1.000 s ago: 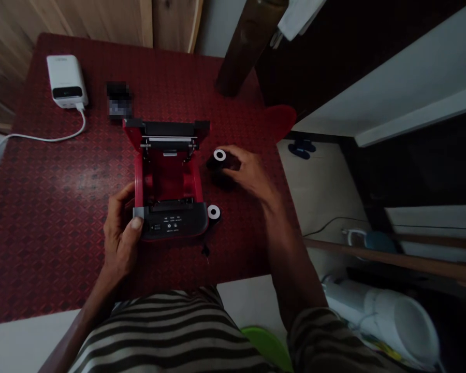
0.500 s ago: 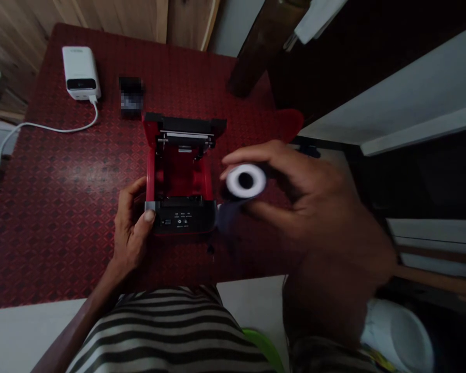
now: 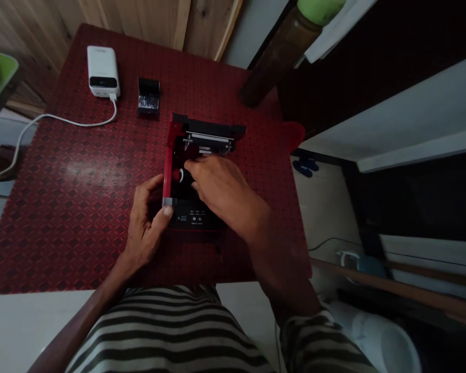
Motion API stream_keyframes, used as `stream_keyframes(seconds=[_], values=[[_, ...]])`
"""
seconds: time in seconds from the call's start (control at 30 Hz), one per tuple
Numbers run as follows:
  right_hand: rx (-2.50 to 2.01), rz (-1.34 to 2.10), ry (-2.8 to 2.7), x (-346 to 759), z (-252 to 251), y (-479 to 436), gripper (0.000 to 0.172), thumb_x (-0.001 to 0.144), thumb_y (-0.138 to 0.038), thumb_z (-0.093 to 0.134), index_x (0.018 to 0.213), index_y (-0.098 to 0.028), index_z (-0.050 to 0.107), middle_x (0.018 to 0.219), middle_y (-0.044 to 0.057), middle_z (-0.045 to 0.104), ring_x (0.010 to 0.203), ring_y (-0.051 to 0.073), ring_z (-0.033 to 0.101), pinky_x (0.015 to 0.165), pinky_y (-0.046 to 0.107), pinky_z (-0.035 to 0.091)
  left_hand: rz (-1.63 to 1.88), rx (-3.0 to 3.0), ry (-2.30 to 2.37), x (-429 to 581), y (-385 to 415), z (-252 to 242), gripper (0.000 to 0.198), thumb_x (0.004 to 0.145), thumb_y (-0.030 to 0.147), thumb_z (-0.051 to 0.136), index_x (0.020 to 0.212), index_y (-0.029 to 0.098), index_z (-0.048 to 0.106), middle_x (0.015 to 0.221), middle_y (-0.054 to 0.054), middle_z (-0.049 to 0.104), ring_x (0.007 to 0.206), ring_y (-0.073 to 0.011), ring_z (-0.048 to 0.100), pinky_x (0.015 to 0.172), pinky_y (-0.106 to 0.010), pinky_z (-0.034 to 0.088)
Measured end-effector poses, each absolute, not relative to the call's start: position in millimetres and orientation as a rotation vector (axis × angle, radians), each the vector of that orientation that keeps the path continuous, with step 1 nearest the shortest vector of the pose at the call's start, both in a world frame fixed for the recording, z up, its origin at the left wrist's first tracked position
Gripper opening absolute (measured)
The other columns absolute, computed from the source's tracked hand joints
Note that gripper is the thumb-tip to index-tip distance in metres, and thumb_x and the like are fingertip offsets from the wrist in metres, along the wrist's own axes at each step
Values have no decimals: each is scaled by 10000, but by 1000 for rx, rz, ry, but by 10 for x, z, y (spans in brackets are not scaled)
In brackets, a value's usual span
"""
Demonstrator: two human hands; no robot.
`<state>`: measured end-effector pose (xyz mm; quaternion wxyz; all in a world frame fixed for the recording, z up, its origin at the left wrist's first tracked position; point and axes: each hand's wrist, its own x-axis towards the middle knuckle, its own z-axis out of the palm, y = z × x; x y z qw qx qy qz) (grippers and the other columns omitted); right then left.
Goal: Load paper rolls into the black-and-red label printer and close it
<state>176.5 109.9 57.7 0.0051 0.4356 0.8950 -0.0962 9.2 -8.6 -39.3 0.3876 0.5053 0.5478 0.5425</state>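
I'm looking down on a counter (image 3: 73, 207) with a dark red, diamond-patterned top. An open red-and-black thermal printer (image 3: 205, 135) sits near the middle. Toward the far edge I have a white power bank (image 3: 103, 70), its white cable (image 3: 73, 122) trailing over the left edge, and just beside it a small black block (image 3: 148, 96) with a pale patch.

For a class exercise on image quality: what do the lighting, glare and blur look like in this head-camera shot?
Head view: dim light leaves the right hand and open receipt printer in heavy shadow; pale glare marks the red tabletop; wide-angle distortion bends the table edges; no strong motion blur shows.
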Motion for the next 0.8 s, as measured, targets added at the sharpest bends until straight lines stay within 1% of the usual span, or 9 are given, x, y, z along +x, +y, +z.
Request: stream_keyframes(seconds=[0.1,0.27,0.33,0.4,0.5,0.57,0.63,0.7,0.8], values=[[1315,-296,2694,1699,599,1190,357,1080,60,610,1142,-173,874,1122,161,906,1005,318,875,881,407,670,1369,1282,1400,91,-87,-387,646,1162,695,676,1663,286,675,1628,-170,718,1507,-406,710,1262,-630,596],[1306,-321,2668,1687,590,1193,357,1110,43,591,1237,-154,861,1240,179,902,1133,336,883,957,411,683,1367,1298,1392,80,-100,-397,640,1171,686,672,1676,293,665,1621,-171,717,1497,-408,713,1254,-641,601],[1340,-385,2676,1742,579,1168,382,1122,44,559,1302,-144,839,1284,180,895,1204,336,872,1022,423,682,1360,1300,1402,76,-107,-399,643,1174,691,668,1682,297,660,1639,-165,708,1526,-413,698,1272,-642,590],[1351,-493,2737,1842,576,1139,436,1122,63,518,1356,-144,822,1341,165,889,1302,317,844,1133,432,657,1355,1296,1407,72,-108,-400,648,1177,698,660,1687,297,658,1647,-164,705,1537,-416,695,1277,-636,589],[1251,-730,2926,2046,598,1093,512,1097,97,498,1334,-198,843,1422,99,884,1371,267,814,1251,453,613,1361,1305,1398,69,-96,-405,639,1176,696,664,1675,297,672,1621,-158,720,1480,-401,732,1245,-613,622],[1099,-882,3038,2166,621,1062,485,1100,75,538,1289,-232,863,1392,59,897,1323,252,825,1241,469,622,1380,1315,1398,69,-90,-409,621,1171,690,681,1654,300,695,1601,-148,735,1441,-388,751,1219,-595,642],[979,-938,3092,2235,633,1039,405,1120,37,582,1196,-233,875,1263,47,916,1199,246,840,1175,465,643,1405,1309,1405,68,-94,-401,610,1156,687,710,1631,304,718,1574,-134,760,1395,-375,772,1178,-570,663],[954,-905,3107,2255,625,1030,333,1148,-1,613,1082,-207,865,1122,54,905,1053,236,818,1088,436,650,1409,1287,1409,61,-100,-371,612,1150,694,718,1614,295,737,1559,-127,784,1379,-371,783,1153,-556,668],[1012,-789,3153,2243,581,1026,277,1185,-63,648,1020,-171,842,1036,68,868,968,228,762,1016,410,633,1426,1239,1403,33,-43,-276,609,1158,701,699,1595,281,760,1551,-125,811,1425,-377,780,1181,-556,645]])
